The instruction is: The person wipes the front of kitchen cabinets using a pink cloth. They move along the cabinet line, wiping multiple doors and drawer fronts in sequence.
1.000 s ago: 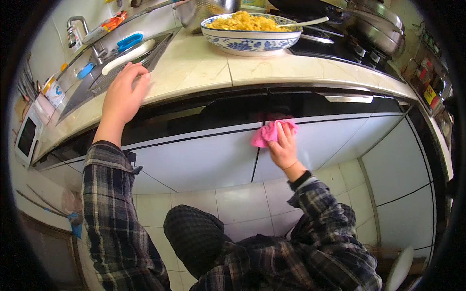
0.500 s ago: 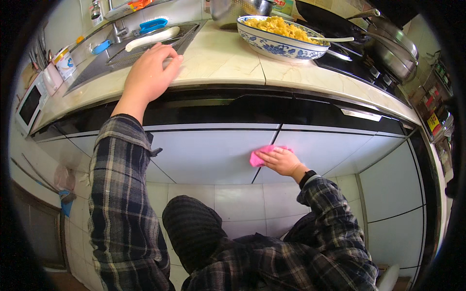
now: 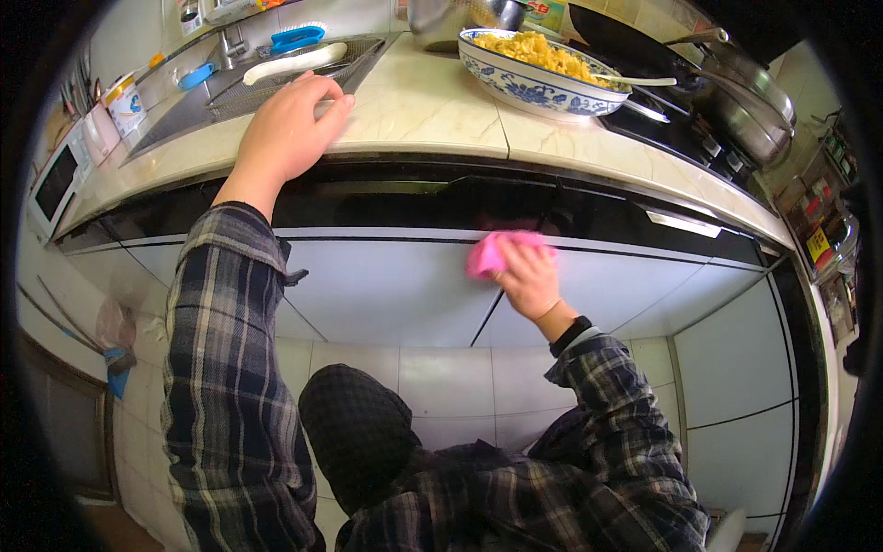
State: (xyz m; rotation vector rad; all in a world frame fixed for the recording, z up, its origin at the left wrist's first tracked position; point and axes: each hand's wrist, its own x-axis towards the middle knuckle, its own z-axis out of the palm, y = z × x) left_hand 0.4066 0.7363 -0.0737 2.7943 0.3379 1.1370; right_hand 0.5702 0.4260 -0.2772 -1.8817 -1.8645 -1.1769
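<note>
My right hand (image 3: 532, 281) presses a pink cloth (image 3: 489, 252) against the white cabinet door (image 3: 386, 285), just under the dark strip below the countertop. My left hand (image 3: 290, 129) rests flat on the front edge of the marble countertop (image 3: 432, 101), fingers spread, holding nothing. Both arms wear plaid sleeves. I crouch low before the cabinets, one knee raised between my arms.
A blue-and-white bowl of yellow food (image 3: 543, 69) with a spoon stands on the counter. A stove with a wok (image 3: 745, 101) is at the right. The sink (image 3: 267, 69) holds a rack and a white utensil. A microwave (image 3: 55, 184) sits at far left.
My right hand has moved the pink cloth across the cabinet door, down and then back up toward its top edge. My left hand stays on the counter edge.
</note>
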